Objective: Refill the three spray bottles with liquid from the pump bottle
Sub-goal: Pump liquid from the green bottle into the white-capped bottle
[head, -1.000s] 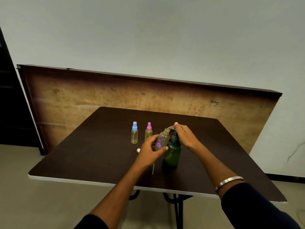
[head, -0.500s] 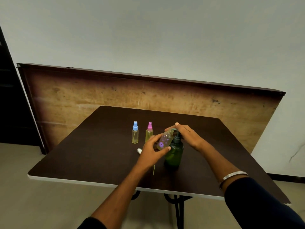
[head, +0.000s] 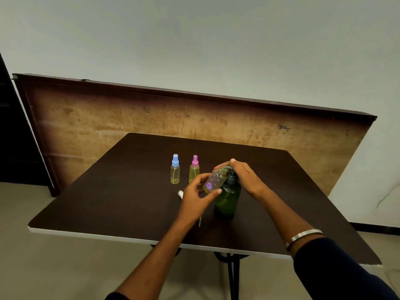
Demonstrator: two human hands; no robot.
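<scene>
On the dark brown table (head: 121, 191), the left hand (head: 195, 199) pinches a small clear flower-printed bottle (head: 214, 180) tilted against the dark green plastic pump bottle (head: 228, 198), whose pump head the right hand (head: 244, 177) presses, apparently with flat fingers, while blue-capped (head: 175, 169) and pink-capped (head: 194, 169) spray bottles stand upright nearby.

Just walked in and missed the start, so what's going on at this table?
A person is refilling small spray bottles. The left hand holds an uncapped flower-print bottle tilted at the spout of the green pump bottle, while the right hand rests on the pump head. A blue-capped bottle and pink-capped bottle stand capped behind.
</scene>
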